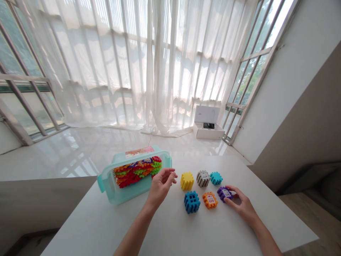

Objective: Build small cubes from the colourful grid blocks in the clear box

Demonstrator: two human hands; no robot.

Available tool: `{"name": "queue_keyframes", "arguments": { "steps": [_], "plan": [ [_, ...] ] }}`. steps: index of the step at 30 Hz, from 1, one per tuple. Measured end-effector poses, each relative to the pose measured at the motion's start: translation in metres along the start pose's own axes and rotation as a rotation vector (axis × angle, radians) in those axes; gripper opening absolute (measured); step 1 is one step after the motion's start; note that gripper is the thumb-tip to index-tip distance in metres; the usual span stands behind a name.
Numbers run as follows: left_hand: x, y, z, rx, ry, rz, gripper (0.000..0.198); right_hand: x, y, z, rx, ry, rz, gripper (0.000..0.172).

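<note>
On the right of the white table, my right hand (241, 204) has its thumb and fingers around a stack of purple interlocking blocks (224, 193) with a white window piece on top. My left hand (163, 183) hovers between the teal bin and the yellow stack (187, 181), fingers loosely bent and apart, with nothing in it. Beside the yellow stack stand a grey stack (203, 178) with a white window and a turquoise stack (216, 178). Nearer me are a blue stack (191, 202) and an orange stack (210, 200), also with a white window.
A translucent teal bin (128, 195) lies tipped on its side at the left, holding red, orange and green block pieces (138, 172). An open white box (209, 133) with a phone-like dark object stands on the sill (85, 153) by the curtain (160, 71). The white table (170, 231) ends at the right.
</note>
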State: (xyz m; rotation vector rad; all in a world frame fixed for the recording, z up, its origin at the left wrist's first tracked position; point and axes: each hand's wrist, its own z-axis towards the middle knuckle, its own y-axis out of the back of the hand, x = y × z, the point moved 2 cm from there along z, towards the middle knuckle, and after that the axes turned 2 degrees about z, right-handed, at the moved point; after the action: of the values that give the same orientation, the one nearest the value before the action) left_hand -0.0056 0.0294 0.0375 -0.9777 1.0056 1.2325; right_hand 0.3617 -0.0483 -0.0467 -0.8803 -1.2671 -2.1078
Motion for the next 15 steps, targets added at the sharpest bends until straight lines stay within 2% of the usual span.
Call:
{"name": "queue_keyframes", "arguments": {
  "steps": [15],
  "plan": [
    [-0.0012, 0.0018, 0.0007, 0.007, -0.014, 0.037, 0.028, 0.0066, 0.0013, 0.0005, 0.065, 0.010, 0.013, 0.051]
  ]
}}
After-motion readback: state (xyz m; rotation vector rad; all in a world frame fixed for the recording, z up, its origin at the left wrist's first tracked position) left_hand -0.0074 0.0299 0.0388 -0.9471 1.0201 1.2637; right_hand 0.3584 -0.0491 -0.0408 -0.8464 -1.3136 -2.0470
